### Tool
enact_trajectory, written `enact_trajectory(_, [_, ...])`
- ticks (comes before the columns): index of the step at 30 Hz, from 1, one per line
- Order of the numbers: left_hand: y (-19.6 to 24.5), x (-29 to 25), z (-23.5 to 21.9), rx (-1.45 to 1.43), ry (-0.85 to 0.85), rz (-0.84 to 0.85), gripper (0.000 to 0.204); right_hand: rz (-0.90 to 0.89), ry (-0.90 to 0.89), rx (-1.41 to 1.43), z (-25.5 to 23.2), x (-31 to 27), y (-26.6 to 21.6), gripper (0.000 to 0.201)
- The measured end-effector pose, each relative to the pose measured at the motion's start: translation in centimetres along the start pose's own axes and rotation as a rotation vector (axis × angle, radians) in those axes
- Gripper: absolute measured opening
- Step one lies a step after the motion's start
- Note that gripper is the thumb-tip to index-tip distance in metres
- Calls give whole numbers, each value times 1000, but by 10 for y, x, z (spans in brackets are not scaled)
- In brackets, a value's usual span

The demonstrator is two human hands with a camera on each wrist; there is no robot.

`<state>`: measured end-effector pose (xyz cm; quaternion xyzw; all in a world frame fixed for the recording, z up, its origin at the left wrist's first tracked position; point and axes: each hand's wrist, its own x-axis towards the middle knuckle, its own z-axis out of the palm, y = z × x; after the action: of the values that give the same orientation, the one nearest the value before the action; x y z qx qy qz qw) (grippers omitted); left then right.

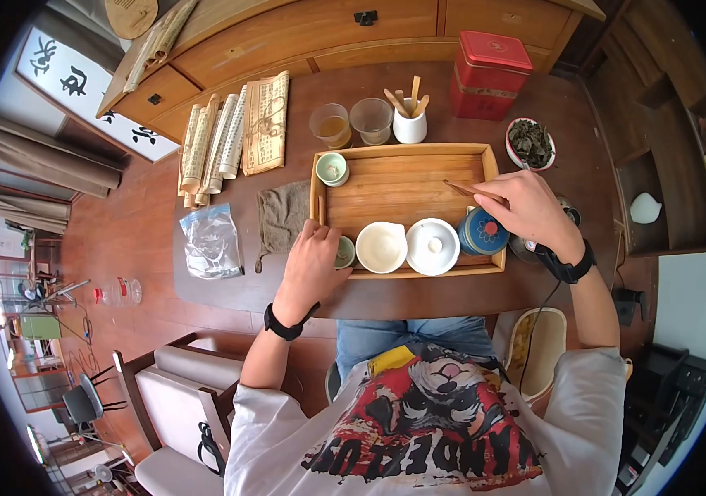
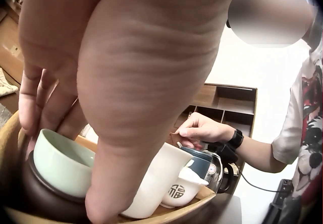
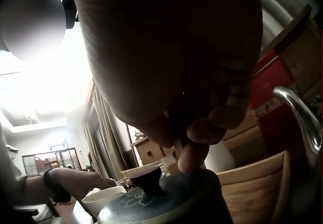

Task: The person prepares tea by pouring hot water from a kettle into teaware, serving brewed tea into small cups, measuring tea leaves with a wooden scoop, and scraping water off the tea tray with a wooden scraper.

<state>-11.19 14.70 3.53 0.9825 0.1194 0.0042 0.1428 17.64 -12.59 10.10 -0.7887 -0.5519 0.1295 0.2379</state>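
My right hand (image 1: 525, 208) pinches thin wooden tweezers (image 1: 485, 194) above the right part of the wooden tray (image 1: 394, 152), behind a blue lidded pot (image 1: 484, 231). In the right wrist view its fingers hang close over the pot's lid (image 3: 166, 193). My left hand (image 1: 313, 260) rests at the tray's front left corner, fingers extended near the rim, beside a small green cup (image 1: 344, 252). In the left wrist view the fingers and thumb lie on either side of the green cup (image 2: 63, 161); contact is unclear. A white pitcher (image 1: 381, 247) and white lidded bowl (image 1: 432, 246) stand between the hands.
Another green cup (image 1: 331, 169) sits in the tray's back left corner. Behind the tray are two glasses (image 1: 371, 121), a white tool holder (image 1: 410, 126) and a red tin (image 1: 491, 76). Tea leaves fill a bowl (image 1: 531, 144) at right. A cloth (image 1: 283, 217) and plastic bag (image 1: 211, 241) lie left.
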Motion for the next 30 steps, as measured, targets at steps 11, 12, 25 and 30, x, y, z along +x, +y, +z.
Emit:
enact_trajectory(11, [-4,51,-29,-42,228,-11,59,-47,112,45,5,-4,5,22])
enact_trajectory(12, [-2,61,-30,-45,259,22,58,-42,120,42,5,-5,5,22])
enact_trajectory(25, [-13,150,0,125,101,102,51,-24,98,43,6,-8,6,25])
enact_trajectory(30, [-16,149,10,138,137,108,51,-22,110,44,7,-6,5,25])
